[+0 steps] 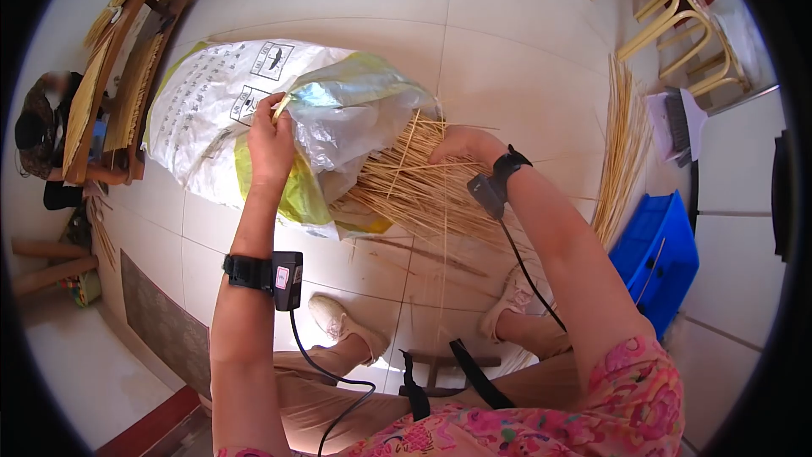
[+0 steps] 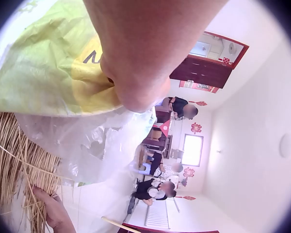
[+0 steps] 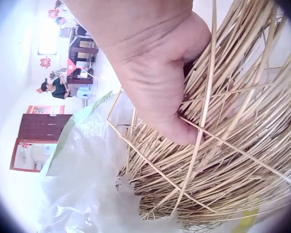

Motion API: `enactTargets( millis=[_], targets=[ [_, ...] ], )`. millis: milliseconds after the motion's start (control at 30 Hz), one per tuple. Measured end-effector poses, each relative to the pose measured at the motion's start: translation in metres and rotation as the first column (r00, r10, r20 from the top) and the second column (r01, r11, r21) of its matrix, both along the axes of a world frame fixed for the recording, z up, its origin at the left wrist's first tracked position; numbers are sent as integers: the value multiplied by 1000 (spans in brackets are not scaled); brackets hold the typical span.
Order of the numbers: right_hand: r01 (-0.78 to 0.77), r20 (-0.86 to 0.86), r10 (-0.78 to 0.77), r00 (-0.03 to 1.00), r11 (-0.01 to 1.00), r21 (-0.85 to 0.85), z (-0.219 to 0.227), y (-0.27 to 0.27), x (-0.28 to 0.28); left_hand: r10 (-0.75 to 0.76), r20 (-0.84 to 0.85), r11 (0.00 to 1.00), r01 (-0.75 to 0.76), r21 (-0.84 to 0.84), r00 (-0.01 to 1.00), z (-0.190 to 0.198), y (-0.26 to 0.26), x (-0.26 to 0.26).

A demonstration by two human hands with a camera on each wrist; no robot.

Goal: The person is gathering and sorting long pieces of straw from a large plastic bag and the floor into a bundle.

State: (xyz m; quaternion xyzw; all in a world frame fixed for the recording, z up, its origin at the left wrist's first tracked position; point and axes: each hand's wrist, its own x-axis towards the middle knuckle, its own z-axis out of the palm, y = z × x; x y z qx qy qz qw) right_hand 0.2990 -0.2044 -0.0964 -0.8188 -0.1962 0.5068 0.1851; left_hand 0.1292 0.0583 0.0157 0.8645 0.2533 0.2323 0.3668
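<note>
A white woven sack (image 1: 203, 110) with printed marks and yellow-green edges lies on the tiled floor. My left hand (image 1: 271, 142) pinches the edge of its mouth and holds it up, as the left wrist view also shows. Inside the mouth is a clear plastic liner (image 1: 338, 131). A thick bundle of dry straw stalks (image 1: 414, 190) sticks out of the opening. On this bundle my right hand (image 1: 469, 145) grips the stalks, its thumb pressed over them in the right wrist view, the other fingers hidden among the straw. A few stray stalks cross the bundle.
On the right are a blue crate (image 1: 651, 245), a loose sheaf of straw (image 1: 622, 152), a dustpan with a brush (image 1: 677, 123) and yellow-framed stools (image 1: 677, 13). A wooden bench (image 1: 127, 42) and another person (image 1: 41, 131) are at left. My shoes (image 1: 342, 322) stand near the sack.
</note>
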Motion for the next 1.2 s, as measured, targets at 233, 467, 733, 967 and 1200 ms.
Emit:
enactTargets(
  millis=[233, 467, 733, 967, 1200],
  targets=[
    [433, -369, -347, 862, 884, 179, 18, 6, -23, 0, -39, 999, -2, -50, 999, -9, 1, -3],
    [-112, 164, 97, 982, 990, 88, -22, 15, -26, 19, -33, 998, -21, -53, 999, -9, 3, -3],
    [7, 405, -81, 911, 983, 181, -14, 10, -63, 40, -26, 996, -42, -79, 999, -5, 4, -3],
    [46, 686, -171, 707, 979, 196, -54, 23, -96, 21, 14, 995, -20, -96, 1000, -10, 7, -3],
    [-52, 478, -24, 878, 988, 145, -21, 21, -28, 22, -69, 996, -28, -85, 997, -6, 5, -5]
  ],
)
